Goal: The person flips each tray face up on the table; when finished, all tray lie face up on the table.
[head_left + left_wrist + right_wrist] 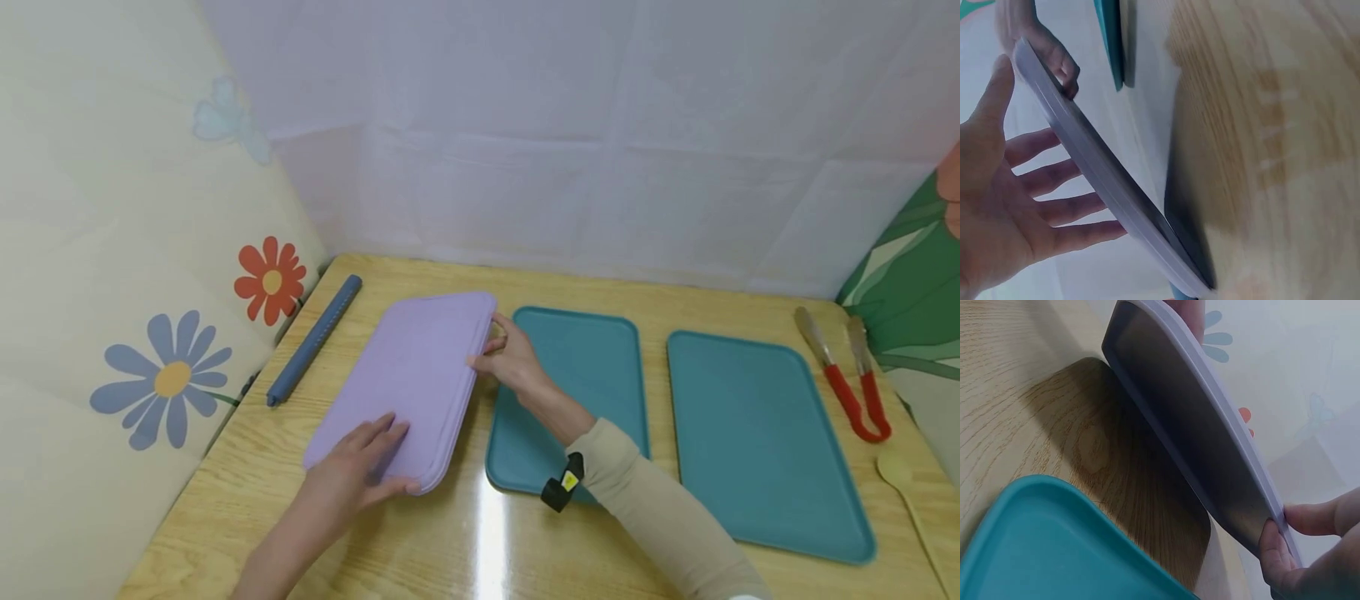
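A light purple tray (408, 375) is tilted over the left part of the table, its right side raised and its left side low. My right hand (513, 358) pinches that raised edge, thumb on the upper face and fingers underneath, as the right wrist view shows. On the tray's near end lies my left hand (348, 467), fingers spread and fairly straight against the face, thumb by the near corner. The left wrist view shows the left palm (997, 206) beside the tray's rim (1110, 194). A teal tray (592, 358) lies flat under my right forearm.
Farther right lies a second teal tray (757, 442). Beyond it are red-handled tongs (851, 392) and a pale yellow spoon (896, 468). A long dark blue bar (315, 342) rests near the table's left edge. Cloth hangings (562, 150) stand behind and beside the wooden table (427, 558).
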`<state>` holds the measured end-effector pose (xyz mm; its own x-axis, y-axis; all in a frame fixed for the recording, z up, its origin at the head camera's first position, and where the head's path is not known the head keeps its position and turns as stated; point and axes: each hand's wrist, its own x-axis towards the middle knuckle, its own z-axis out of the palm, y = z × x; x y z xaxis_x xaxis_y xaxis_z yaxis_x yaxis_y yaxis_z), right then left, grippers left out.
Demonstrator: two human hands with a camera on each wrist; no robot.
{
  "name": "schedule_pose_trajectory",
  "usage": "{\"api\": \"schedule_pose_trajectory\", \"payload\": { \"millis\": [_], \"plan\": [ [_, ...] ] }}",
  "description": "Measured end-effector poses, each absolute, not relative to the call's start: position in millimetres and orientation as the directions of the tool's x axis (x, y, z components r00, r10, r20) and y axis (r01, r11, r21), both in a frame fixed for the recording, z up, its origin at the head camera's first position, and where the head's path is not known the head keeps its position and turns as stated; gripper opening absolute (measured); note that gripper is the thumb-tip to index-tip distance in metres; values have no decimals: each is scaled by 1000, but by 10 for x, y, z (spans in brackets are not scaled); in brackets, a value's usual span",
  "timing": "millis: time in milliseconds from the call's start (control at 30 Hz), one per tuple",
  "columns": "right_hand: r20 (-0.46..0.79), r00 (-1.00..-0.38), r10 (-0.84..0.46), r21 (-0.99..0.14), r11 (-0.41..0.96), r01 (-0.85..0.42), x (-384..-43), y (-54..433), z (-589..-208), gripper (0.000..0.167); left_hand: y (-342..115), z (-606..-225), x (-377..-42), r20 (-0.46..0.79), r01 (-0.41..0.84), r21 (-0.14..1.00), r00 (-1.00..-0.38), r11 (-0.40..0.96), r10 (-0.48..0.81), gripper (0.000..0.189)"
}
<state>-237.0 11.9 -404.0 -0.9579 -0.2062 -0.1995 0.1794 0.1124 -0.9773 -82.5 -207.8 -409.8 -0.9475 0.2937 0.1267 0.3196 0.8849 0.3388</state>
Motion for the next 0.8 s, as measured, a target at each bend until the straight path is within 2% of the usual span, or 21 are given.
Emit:
{"api": "schedule_pose_trajectory", "payload": {
  "millis": [300, 400, 600, 800],
  "plan": [
    [-185, -962, -203, -979, 120, 163, -2368, 140, -4055, 84, -1842, -4040, -745, 253, 480, 273, -872, 834, 419, 62],
    [-183, -962, -202, -980, 117, 162, -2366, 143, -4059, 84, -1799, -4041, -726, 253, 512, 209, -851, 833, 460, 61],
    [-187, -961, -204, -980, 111, 167, -2358, 152, -4056, 84, -1763, -4091, -691, 264, 548, 13, -809, 837, 525, 66],
    [-182, -962, -202, -982, 86, 168, -2345, 165, -4030, 84, -1761, -4082, -666, 315, 563, -41, -777, 826, 545, 70]
  ]
}}
